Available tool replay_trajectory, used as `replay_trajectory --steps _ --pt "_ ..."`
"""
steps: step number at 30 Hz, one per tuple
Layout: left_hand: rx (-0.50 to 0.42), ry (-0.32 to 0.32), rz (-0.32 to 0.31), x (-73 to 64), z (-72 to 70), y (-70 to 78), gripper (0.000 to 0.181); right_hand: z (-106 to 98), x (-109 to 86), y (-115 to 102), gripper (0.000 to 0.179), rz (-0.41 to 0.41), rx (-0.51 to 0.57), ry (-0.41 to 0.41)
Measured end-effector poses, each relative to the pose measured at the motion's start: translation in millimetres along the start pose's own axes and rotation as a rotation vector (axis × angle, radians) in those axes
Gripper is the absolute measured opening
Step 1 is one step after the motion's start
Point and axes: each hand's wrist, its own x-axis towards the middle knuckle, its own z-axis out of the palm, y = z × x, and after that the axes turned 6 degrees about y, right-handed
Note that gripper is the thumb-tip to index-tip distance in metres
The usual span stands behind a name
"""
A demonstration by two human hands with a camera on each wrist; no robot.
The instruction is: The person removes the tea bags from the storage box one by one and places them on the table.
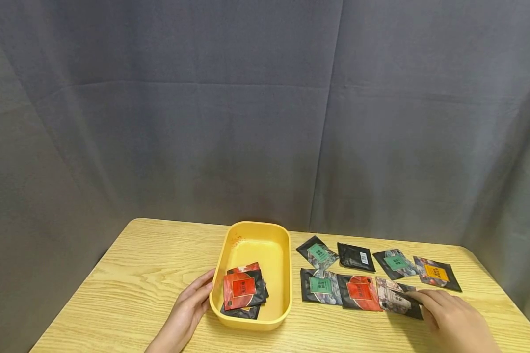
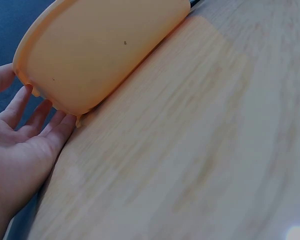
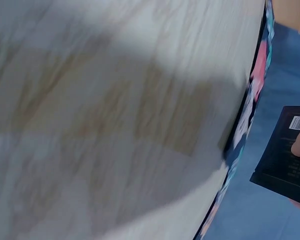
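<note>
My right hand (image 1: pixel 457 318) pinches a small flat sachet, its black barcoded back (image 3: pixel 280 162) turned to the right wrist view with the thumb on it. Below that hand in the head view lies a pale-and-black sachet (image 1: pixel 388 294), partly covered. Beside it are a red sachet (image 1: pixel 360 292) and a green-labelled sachet (image 1: pixel 320 286). Against the left outer wall of a yellow tray (image 1: pixel 287 279) rest the fingers of my left hand (image 1: pixel 187 309). Several sachets are stacked in the tray, a red-and-black sachet (image 1: pixel 243 289) on top.
Behind the front row lie two more green-labelled sachets (image 1: pixel 319 252), a black sachet (image 1: pixel 355 257) face down and an orange-labelled sachet (image 1: pixel 437 272). All stand on a wooden table (image 1: pixel 159 260) with rounded corners. A grey curtain (image 1: pixel 247 147) hangs behind its back edge.
</note>
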Motion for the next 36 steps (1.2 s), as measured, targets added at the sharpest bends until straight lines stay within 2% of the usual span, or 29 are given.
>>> replay_trajectory --steps 2,4,5,7,8,9,11,13,15,18,23,25,31,36 --pt "0.000 0.007 -0.001 0.0 0.3 -0.1 0.060 -0.6 -5.2 6.7 0.049 0.019 0.009 -0.025" --pt "0.003 0.013 -0.002 0.0 0.5 0.0 0.060 -0.6 -10.4 14.0 0.049 0.031 -0.003 -0.040" --pt "0.004 0.016 -0.002 0.0 0.6 0.0 0.060 -1.3 -12.4 17.8 0.039 0.034 0.004 -0.050" --pt "0.007 0.022 -0.004 -0.2 0.9 -0.1 0.060 -1.9 -16.7 25.7 0.042 0.040 0.004 -0.061" --pt "0.008 0.024 -0.004 -0.3 1.2 -0.1 0.060 -2.1 -18.9 29.4 0.055 0.042 -0.010 -0.068" --pt "0.009 0.027 -0.004 -0.3 1.3 -0.2 0.060 -2.8 -20.9 32.6 0.055 0.049 -0.018 -0.075" --pt "0.010 0.029 -0.003 -0.4 1.6 -0.3 0.060 -4.9 -24.1 38.0 0.030 0.070 -0.024 -0.111" --pt "0.010 0.030 -0.001 -0.3 1.7 -0.3 0.060 -6.5 -27.2 41.9 0.023 0.114 -0.046 -0.178" --pt "0.008 0.028 0.001 -0.3 1.7 -0.3 0.060 -8.1 -29.6 44.7 0.042 0.154 -0.057 -0.235" --pt "0.007 0.026 0.000 -0.2 1.5 -0.1 0.060 -9.0 -32.7 48.4 0.041 0.187 -0.073 -0.276" --pt "0.006 0.029 -0.005 -0.5 1.8 0.6 0.060 -9.4 -37.1 53.4 0.041 0.167 -0.076 -0.252" --pt "0.003 0.028 -0.004 -0.6 1.9 0.7 0.060 -9.7 -38.1 54.7 0.041 0.190 -0.074 -0.284" --pt "0.007 0.020 0.000 -0.4 1.7 0.6 0.060 -10.0 -37.8 58.2 0.034 0.302 -0.073 -0.448" --pt "0.008 0.000 0.003 -0.8 0.9 0.7 0.060 -8.9 -40.3 61.4 0.033 0.337 -0.062 -0.489"
